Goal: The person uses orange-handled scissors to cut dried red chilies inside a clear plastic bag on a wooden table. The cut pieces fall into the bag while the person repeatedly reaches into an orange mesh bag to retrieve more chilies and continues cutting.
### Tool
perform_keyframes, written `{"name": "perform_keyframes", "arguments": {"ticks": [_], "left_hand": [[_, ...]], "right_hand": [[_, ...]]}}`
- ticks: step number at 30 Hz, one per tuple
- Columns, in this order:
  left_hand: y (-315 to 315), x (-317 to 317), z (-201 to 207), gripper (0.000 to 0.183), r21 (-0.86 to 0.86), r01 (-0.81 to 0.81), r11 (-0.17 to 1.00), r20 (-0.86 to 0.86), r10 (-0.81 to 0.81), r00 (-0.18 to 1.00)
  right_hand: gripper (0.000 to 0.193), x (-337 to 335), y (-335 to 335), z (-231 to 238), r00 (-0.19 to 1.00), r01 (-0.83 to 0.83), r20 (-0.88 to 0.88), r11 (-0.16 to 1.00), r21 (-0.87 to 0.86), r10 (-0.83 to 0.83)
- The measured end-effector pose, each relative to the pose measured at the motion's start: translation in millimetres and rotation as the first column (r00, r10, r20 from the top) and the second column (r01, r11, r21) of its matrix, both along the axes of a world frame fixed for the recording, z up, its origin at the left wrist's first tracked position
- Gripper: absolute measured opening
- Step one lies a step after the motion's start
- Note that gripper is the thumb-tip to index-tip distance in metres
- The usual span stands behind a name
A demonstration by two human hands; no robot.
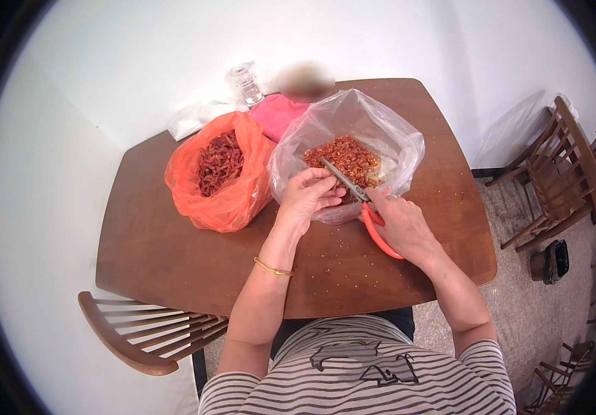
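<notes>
Red-handled scissors [384, 238] are in my right hand [401, 225], their grey blades slanting up and left over the clear plastic bag [398, 131]. My left hand [308, 194] is at the near left rim of that bag, fingers pinched together beside the blades. Whatever the fingertips hold is too small to make out. Cut dried red chili pieces [346, 153], mixed with pale seeds, fill the bottom of the clear bag. To its left stands an open orange-red plastic bag [222, 211] holding whole-looking dried red chilies [220, 162].
Both bags stand on a brown wooden table [152, 249] with scattered seeds near its front. Behind them are a pink cloth-like item [278, 116], a clear cup [246, 83] and white plastic [197, 119]. Wooden chairs [128, 339] stand at the left and right; a bin [549, 263] is on the floor.
</notes>
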State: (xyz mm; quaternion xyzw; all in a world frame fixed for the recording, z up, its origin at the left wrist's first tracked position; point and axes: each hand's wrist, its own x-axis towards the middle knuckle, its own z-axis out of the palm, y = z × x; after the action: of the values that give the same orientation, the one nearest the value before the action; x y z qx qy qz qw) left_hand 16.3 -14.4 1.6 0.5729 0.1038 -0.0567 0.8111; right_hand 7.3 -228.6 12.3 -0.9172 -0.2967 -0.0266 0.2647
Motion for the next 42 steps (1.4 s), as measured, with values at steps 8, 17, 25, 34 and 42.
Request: {"name": "perform_keyframes", "arguments": {"ticks": [8, 17, 25, 34, 42], "left_hand": [[0, -1, -2, 0.014, -0.055, 0.006, 0.998, 0.114, 0.000, 0.993], [-4, -2, -1, 0.015, -0.024, 0.021, 0.999, 0.113, -0.018, 0.993], [-4, 0, -3, 0.012, -0.023, 0.004, 1.000, 0.125, -0.001, 0.992], [0, 2, -6, 0.010, -0.014, 0.013, 1.000, 0.062, -0.012, 0.998], [-2, 3, -7, 0.012, -0.116, -0.018, 0.993, 0.160, 0.036, 0.987]], "right_hand": [[0.049, -5, 1, 6, 0.998, 0.060, 0.022, 0.998, 0.011, -0.061], [0.051, -7, 4, 6, 0.998, 0.053, 0.044, 0.999, 0.006, -0.053], [0.047, -7, 3, 7, 0.998, 0.039, 0.056, 0.999, -0.003, -0.039], [0.035, 0, -1, -1, 0.999, -0.014, 0.030, 1.000, 0.006, 0.014], [0.047, -5, 0, 5, 0.998, 0.049, 0.049, 0.998, 0.026, -0.051]]}}
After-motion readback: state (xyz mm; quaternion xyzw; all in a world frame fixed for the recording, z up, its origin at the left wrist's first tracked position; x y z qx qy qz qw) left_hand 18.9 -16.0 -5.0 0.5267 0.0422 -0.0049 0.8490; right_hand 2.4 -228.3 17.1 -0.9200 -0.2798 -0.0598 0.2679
